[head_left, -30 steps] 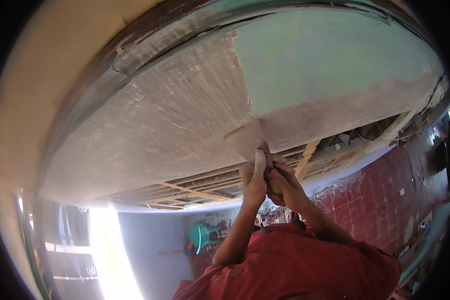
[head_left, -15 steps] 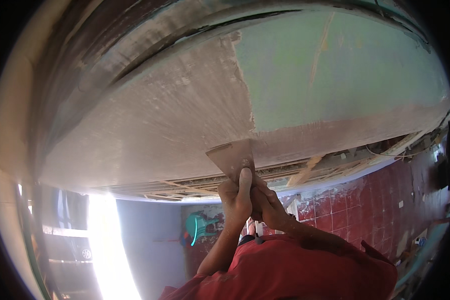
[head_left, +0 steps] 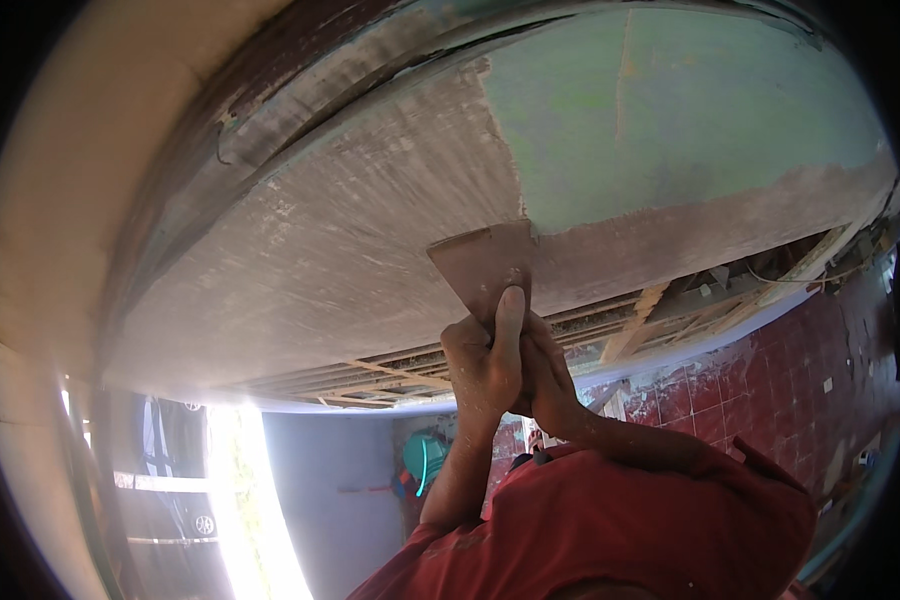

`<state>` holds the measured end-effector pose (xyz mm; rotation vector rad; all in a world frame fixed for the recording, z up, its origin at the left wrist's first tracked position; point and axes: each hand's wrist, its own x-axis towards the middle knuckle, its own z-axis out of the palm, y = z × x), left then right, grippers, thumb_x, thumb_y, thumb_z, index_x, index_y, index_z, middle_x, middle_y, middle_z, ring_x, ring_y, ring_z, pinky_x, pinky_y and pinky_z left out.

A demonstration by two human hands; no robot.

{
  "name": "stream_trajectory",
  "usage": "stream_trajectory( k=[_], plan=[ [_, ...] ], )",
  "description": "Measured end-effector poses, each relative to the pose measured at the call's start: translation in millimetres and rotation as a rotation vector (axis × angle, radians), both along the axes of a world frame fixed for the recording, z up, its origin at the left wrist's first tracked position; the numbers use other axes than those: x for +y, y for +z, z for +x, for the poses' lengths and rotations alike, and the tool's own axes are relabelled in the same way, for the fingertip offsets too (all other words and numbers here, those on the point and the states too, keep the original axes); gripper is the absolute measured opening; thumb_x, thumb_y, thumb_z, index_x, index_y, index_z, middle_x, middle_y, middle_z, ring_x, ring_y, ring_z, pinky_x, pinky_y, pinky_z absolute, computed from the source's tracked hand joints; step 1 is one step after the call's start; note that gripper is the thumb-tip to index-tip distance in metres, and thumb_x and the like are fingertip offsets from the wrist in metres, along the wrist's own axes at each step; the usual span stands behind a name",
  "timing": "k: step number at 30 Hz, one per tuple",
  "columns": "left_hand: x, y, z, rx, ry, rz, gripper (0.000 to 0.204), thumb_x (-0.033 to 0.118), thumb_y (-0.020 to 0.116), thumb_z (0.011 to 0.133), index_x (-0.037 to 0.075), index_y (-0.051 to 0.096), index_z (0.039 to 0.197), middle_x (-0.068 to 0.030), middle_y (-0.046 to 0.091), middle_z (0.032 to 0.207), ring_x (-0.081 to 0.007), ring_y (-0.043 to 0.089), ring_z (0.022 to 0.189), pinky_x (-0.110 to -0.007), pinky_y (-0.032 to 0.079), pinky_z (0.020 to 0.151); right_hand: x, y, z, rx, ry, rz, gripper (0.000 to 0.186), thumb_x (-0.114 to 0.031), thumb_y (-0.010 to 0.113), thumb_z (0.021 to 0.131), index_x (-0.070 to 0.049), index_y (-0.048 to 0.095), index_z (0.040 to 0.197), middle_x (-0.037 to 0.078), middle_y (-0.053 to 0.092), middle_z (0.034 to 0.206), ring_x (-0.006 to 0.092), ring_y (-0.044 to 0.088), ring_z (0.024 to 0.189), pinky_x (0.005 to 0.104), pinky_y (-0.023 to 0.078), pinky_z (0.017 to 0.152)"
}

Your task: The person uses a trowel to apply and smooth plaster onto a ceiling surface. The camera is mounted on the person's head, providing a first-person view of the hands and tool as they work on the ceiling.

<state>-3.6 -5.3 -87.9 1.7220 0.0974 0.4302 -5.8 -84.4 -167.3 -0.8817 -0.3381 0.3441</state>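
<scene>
**Blade slides left along the ceiling, grey coat widens**

Both hands wrap the handle of a putty knife (head_left: 485, 265). Left hand (head_left: 482, 365) in front, fingers closed tight, index finger laid straight up the back of the blade, pressing. Right hand (head_left: 548, 385) just behind at 3 o'clock, fingers curled round the same handle; its fingertips are hidden, so grip detail cannot be told. Blade flat against the ceiling panel (head_left: 350, 250), tip up at 12 o'clock from the knuckles.

Change: a second ago the blade sat further to 3 o'clock, under the green patch; it now sits at the seam where the green area (head_left: 690, 110) meets the grey skim coat. Stroke is travelling toward 9 o'clock. Judged: smoothing pass in progress, green part at 1 o'clock not yet covered.

Outward: red sleeve (head_left: 660, 520) at 5 o'clock, exposed timber battens (head_left: 630, 330) along the panel edge, red tiled wall (head_left: 770, 390) at 4 o'clock, bright opening (head_left: 245, 480) at 7 o'clock.
</scene>
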Motion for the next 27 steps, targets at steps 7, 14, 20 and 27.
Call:
stream_trajectory(
  k=[7,14,20,27],
  plan=[
    [3,0,0,0.006,0.014,0.072,0.039,0.023,0.058,0.099,-0.006,0.065,0.074,-0.0052,0.060,0.061,-0.0100,0.051,0.060,-0.028,0.040,0.057,6,4,-4,0.086,0.028,0.083,0.045,-0.029,0.033,0.107,-0.014,0.031,0.150,-0.004,0.050,0.073,0.0023,0.038,0.046,0.0193,0.032,0.040],
    [8,1,-8,0.065,0.042,0.154,0.033,0.017,0.059,0.096,-0.008,0.067,0.075,-0.0099,0.066,0.063,-0.0149,0.062,0.057,-0.029,0.048,0.055,19,-6,-11,0.253,0.047,0.130,0.044,-0.028,0.032,0.108,-0.015,0.029,0.150,-0.001,0.051,0.076,0.0042,0.039,0.044,0.0199,0.033,0.037],
    [16,7,-6,0.087,-0.137,-0.061,0.035,0.017,0.058,0.097,-0.008,0.065,0.074,-0.0139,0.067,0.067,-0.0172,0.062,0.056,-0.028,0.046,0.053,15,-5,-22,0.194,0.167,0.200,0.041,-0.032,0.030,0.108,-0.014,0.031,0.144,0.002,0.046,0.067,0.0070,0.035,0.037,0.0223,0.028,0.032],
    [21,22,4,-0.024,-0.189,0.069,0.032,0.012,0.058,0.095,-0.008,0.064,0.071,-0.0133,0.064,0.062,-0.0167,0.061,0.051,-0.028,0.048,0.050,18,23,-26,0.195,0.211,0.181,0.055,-0.053,0.023,0.105,-0.008,0.047,0.085,0.002,0.040,0.053,0.0104,0.032,0.033,0.0256,0.026,0.030]
  ],
)
